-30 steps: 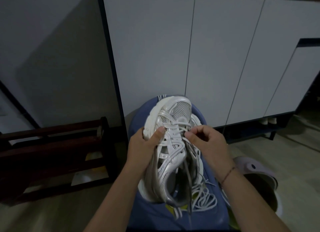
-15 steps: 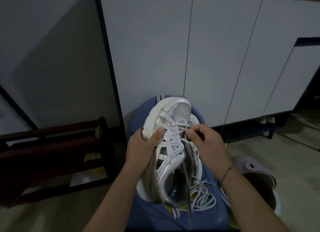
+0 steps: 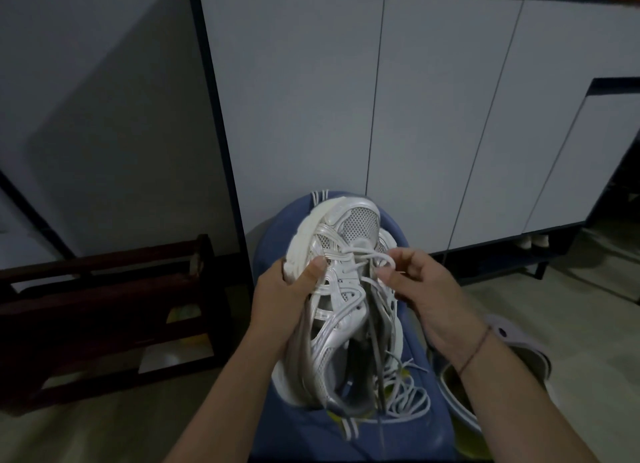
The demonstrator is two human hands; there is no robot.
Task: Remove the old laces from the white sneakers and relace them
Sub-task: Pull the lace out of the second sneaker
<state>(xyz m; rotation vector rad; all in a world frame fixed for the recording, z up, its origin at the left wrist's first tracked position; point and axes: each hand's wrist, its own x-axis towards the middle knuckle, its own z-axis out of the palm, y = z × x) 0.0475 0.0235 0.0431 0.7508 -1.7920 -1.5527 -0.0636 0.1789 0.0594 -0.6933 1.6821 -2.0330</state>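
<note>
Item: white sneaker (image 3: pixel 346 289), held over the lap (image 3: pixel 294 438), toe away. The left hand (image 3: pixel 287 296) grips its side with the thumb on the upper, and the right hand (image 3: pixel 426 289) pinches a lace (image 3: pixel 377 254) loop at the front eyelets. Step, likely: working that lace through; next calls for a steady pull. Dim light hides which eyelet, and whether this is unlacing or relacing.

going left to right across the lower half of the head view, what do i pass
In order: dark brown wooden shoe rack → left hand → white and silver mesh sneaker that it grips → right hand, pinching the sneaker's white lace → pale grey rubber clog on the floor.
</note>
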